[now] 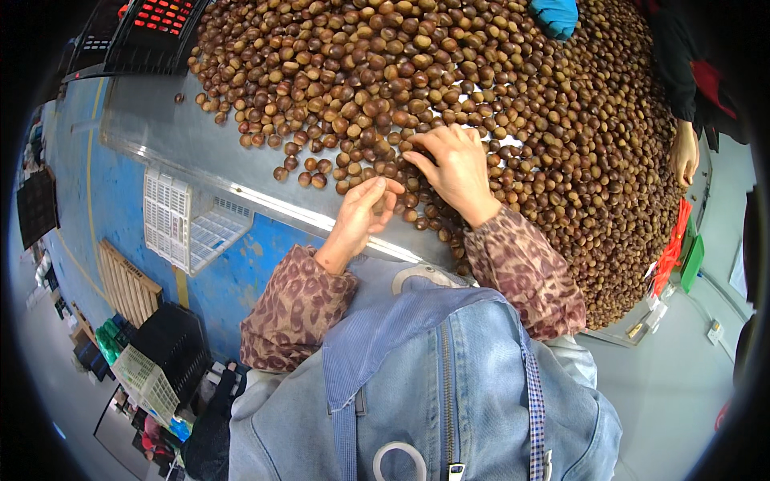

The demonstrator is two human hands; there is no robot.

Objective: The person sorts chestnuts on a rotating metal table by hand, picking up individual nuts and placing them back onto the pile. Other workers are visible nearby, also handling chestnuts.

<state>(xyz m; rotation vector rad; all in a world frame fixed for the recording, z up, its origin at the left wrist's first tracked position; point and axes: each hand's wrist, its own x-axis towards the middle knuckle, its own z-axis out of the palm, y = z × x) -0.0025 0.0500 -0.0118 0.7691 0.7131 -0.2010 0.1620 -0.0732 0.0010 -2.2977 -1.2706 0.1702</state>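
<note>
A large heap of brown chestnuts (577, 156) covers much of a metal table (204, 144). My left hand (365, 213) is over the table's near edge, thumb and forefinger brought close together at the border of the chestnuts; whether a nut is between them I cannot tell. My right hand (455, 168) lies palm down on the chestnuts just to the right, fingers bent and spread a little, touching nuts; its palm side is hidden. A few loose chestnuts (305, 178) sit on bare metal left of my left hand.
A blue-gloved hand (556, 18) is at the heap's far side. Another person's bare hand (686, 153) rests by the right edge. Black crates (150, 54) stand at the far left of the table. A white plastic crate (168, 216) and a wooden pallet (129, 282) are on the floor.
</note>
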